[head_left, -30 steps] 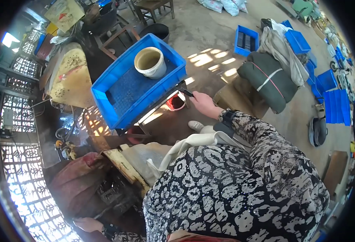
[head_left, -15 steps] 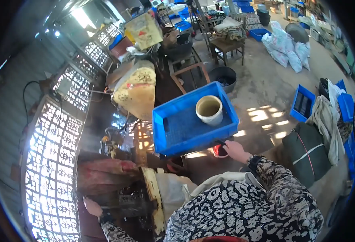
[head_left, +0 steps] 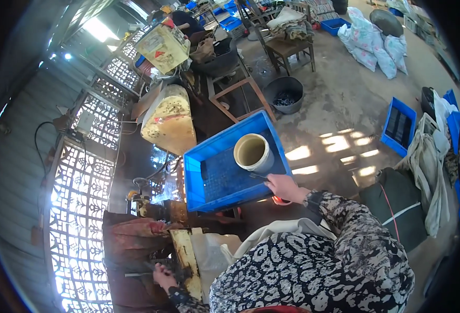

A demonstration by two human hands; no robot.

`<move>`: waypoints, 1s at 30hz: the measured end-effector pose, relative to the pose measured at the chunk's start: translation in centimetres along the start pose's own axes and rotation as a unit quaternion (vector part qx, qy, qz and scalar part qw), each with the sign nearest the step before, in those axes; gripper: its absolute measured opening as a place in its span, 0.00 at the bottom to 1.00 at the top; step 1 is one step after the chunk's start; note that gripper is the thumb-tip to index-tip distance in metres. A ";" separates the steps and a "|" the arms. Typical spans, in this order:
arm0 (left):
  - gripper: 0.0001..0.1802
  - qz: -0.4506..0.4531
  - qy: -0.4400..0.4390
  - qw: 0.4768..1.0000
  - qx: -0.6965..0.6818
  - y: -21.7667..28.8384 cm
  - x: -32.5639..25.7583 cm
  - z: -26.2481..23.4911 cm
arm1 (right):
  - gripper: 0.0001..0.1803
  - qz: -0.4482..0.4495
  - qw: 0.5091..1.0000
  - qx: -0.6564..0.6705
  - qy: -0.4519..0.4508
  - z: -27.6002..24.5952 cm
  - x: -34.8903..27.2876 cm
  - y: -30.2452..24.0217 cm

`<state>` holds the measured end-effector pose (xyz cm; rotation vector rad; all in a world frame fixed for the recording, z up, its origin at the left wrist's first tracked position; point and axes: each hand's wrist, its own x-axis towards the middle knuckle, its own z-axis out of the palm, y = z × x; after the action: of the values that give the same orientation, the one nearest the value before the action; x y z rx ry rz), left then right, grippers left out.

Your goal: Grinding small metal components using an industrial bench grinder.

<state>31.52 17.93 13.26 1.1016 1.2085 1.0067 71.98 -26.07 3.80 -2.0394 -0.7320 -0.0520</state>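
My right hand (head_left: 286,188) is closed round a small dark slender piece (head_left: 258,177), held over the near right edge of a blue plastic crate (head_left: 225,201). Its far end looks fork-like but is too small to be sure of. Inside the crate, just beyond that hand, stands a cream plastic bucket (head_left: 258,156), looking nearly bare inside. Down at the lower left, my left hand (head_left: 164,277) has its fingers curled beside a worn cream-yellow machine edge (head_left: 184,255). What it grips, if anything, I cannot make out.
A reddish cloth (head_left: 136,235) drapes over machinery at left, by a bright lattice window (head_left: 81,208). Beyond the crate are a black tub (head_left: 285,96) with dark pieces and a wooden chair (head_left: 287,49). A green bundle (head_left: 397,203) and another blue crate (head_left: 398,125) lie at right.
My right hand has moved left and up to the crate's edge with the dark piece. My left hand has come rightward toward the machine edge, its fingers now curled. The view has shifted.
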 end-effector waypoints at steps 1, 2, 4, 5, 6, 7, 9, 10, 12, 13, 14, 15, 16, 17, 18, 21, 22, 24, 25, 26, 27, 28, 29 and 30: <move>0.06 -0.031 -0.042 0.999 -0.009 -1.0 -1.7 1.4 | 0.13 -0.006 1.000 0.012 -0.016 -0.6 1.0 -0.7; 0.06 -0.061 -0.083 0.994 -0.020 -1.8 -3.1 2.8 | 0.12 -0.013 0.999 0.024 -0.032 -0.8 2.0 -1.1; 0.04 -0.111 -0.128 0.985 -0.029 -3.3 -5.5 5.5 | 0.12 -0.033 0.998 0.023 -0.044 -0.7 4.1 -1.5; 0.07 -0.137 -0.117 0.983 -0.039 -4.0 -6.8 6.5 | 0.11 -0.051 0.997 0.017 -0.054 -0.4 4.9 -1.5; 0.07 -0.137 -0.115 0.983 -0.038 -4.3 -7.9 7.6 | 0.11 -0.052 0.997 0.019 -0.056 -0.1 5.5 -1.3; 0.09 -0.165 -0.156 0.972 -0.052 -4.5 -9.2 8.3 | 0.10 -0.068 0.996 0.018 -0.056 0.4 6.1 -1.3; 0.12 -0.196 -0.199 0.957 -0.080 -5.1 -10.9 8.5 | 0.09 -0.095 0.994 0.022 -0.054 1.4 7.0 -1.5; 0.12 -0.194 -0.191 0.958 -0.088 -5.5 -11.7 8.2 | 0.09 -0.104 0.992 0.023 -0.062 1.9 7.0 -1.8; 0.14 -0.181 -0.203 0.955 -0.119 -5.9 -13.2 7.5 | 0.08 -0.116 0.990 0.041 -0.065 2.7 7.0 -2.8; 0.14 -0.176 -0.199 0.954 -0.138 -6.0 -13.9 7.2 | 0.08 -0.130 0.988 0.041 -0.071 3.4 6.9 -3.0; 0.16 -0.154 -0.187 0.961 -0.131 -6.4 -14.7 6.5 | 0.08 -0.135 0.985 0.061 -0.089 4.2 6.6 -3.4; 0.17 -0.131 -0.177 0.967 -0.130 -6.7 -15.5 6.6 | 0.08 -0.159 0.982 0.054 -0.092 4.8 6.3 -3.9; 0.19 -0.131 -0.167 0.966 -0.148 -6.6 -16.5 6.7 | 0.08 -0.151 0.981 0.043 -0.118 5.6 5.8 -4.2; 0.20 -0.106 -0.170 0.972 -0.124 -6.4 -17.3 6.4 | 0.10 -0.152 0.980 0.048 -0.121 6.7 5.5 -4.3; 0.21 -0.085 -0.173 0.977 -0.094 -6.6 -17.9 6.2 | 0.11 -0.153 0.977 0.070 -0.129 7.8 5.1 -4.5; 0.24 -0.050 -0.157 0.984 -0.070 -6.8 -19.5 5.5 | 0.11 -0.150 0.969 0.045 -0.190 9.6 4.6 -6.9; 0.24 -0.054 -0.150 0.984 -0.075 -6.7 -19.5 5.2 | 0.11 -0.146 0.966 0.043 -0.210 10.2 4.0 -7.6; 0.29 -0.005 -0.137 0.991 0.004 -6.7 -19.7 4.7 | 0.12 -0.144 0.961 0.029 -0.234 11.3 3.9 -9.0; 0.32 0.010 -0.126 0.992 0.007 -6.8 -19.4 4.0 | 0.12 -0.137 0.960 0.023 -0.243 11.9 3.7 -9.8; 0.32 0.006 -0.118 0.993 0.002 -6.7 -19.7 3.1 | 0.13 -0.131 0.959 0.017 -0.251 12.5 3.2 -10.6; 0.33 0.024 -0.108 0.993 0.032 -5.9 -19.8 2.5 | 0.12 -0.133 0.959 0.009 -0.251 13.5 3.0 -11.2; 0.34 0.042 -0.099 0.992 0.062 -5.2 -20.0 1.9 | 0.12 -0.134 0.958 0.008 -0.254 14.2 2.7 -11.7; 0.32 0.051 -0.073 0.995 0.043 -5.0 -20.2 1.4 | 0.13 -0.139 0.956 0.009 -0.258 14.9 2.4 -12.1; 0.32 0.049 -0.068 0.996 0.041 -5.5 -19.5 0.2 | 0.13 -0.143 0.954 0.011 -0.263 15.3 2.2 -12.9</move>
<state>29.87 -2.15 11.55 1.2838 1.1022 0.9459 63.44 -7.95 5.79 -1.9234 -1.3510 0.3454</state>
